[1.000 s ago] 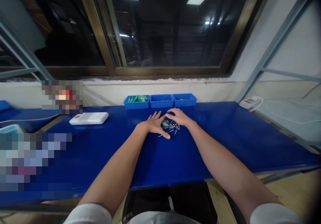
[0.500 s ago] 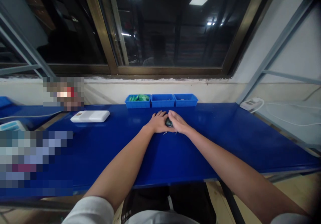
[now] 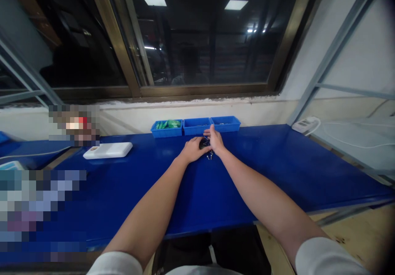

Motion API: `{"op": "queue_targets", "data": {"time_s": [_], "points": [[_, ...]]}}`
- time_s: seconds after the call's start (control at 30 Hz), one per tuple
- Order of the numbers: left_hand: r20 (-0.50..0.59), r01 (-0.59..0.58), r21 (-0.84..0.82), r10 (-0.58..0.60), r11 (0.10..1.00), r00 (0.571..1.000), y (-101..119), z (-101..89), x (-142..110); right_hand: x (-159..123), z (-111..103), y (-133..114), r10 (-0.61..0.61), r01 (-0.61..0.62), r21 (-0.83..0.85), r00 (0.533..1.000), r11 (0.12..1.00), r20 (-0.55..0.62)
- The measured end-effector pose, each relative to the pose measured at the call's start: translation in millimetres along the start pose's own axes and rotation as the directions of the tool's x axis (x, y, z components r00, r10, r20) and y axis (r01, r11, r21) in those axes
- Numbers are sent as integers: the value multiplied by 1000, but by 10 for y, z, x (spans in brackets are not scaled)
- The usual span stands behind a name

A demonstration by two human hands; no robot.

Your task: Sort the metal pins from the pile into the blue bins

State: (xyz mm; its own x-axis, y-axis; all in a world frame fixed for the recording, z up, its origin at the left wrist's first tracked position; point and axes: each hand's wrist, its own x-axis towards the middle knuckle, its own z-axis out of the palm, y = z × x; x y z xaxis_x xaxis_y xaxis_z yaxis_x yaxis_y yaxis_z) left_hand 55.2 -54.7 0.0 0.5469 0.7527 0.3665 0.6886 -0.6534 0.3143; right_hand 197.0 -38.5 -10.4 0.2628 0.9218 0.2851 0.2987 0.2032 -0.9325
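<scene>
My left hand (image 3: 194,149) rests on the blue table, fingers curved and thumb apart, in a loose cup shape. Facing it is my right hand (image 3: 216,142), turned on edge with its fingers stretched out and its thumb raised. Between the two palms lie several small silver screws (image 3: 209,156), some showing just below the hands. A dark patch sits in the gap by my left thumb; whether it is an object or shadow I cannot make out. No firm grip shows in either hand.
Behind my hands stand three joined blue bins: the left bin (image 3: 167,132) has green packets, the middle bin (image 3: 197,131) and right bin (image 3: 226,128) small metal pieces. A white flat device (image 3: 108,150) lies left. A power strip (image 3: 304,124) is at the right edge.
My hands have drawn slightly apart, and my right hand has tilted up onto its edge with the thumb raised. More screws show between and below them. The view has shifted a little.
</scene>
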Motion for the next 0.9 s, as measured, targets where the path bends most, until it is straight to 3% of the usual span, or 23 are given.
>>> {"op": "queue_targets", "data": {"time_s": [0.07, 0.17, 0.3, 0.4, 0.5, 0.67, 0.83, 0.9], "points": [[-36, -40, -52, 39, 998, 999, -32, -22, -14, 27, -110, 32, -43, 43, -17, 999, 999, -10], [-86, -50, -62, 45, 997, 995, -84, -72, -31, 48, -300, 37, -127, 126, -213, 992, 969, 8], [-131, 114, -14, -115, 993, 985, -172, -96, -33, 80, -419, 63, -22, 45, -388, 998, 921, 65], [-47, 204, 32, -203, 978, 978, -212, -63, -28, 108, -408, 119, -37, 75, -494, 996, 866, 85], [71, 204, 73, -209, 976, 975, -204, -28, -25, 129, -390, 167, -93, 131, -565, 991, 815, 95], [142, 186, 69, -194, 980, 971, -130, -48, -26, 127, -410, 162, -98, 161, -611, 986, 775, 135], [157, 152, 4, -151, 988, 976, -70, -108, -45, 77, -433, 87, -77, 174, -521, 976, 835, 203], [135, 145, -20, -141, 989, 981, -75, -110, -48, 70, -443, 70, -101, 177, -498, 979, 849, 176]]}}
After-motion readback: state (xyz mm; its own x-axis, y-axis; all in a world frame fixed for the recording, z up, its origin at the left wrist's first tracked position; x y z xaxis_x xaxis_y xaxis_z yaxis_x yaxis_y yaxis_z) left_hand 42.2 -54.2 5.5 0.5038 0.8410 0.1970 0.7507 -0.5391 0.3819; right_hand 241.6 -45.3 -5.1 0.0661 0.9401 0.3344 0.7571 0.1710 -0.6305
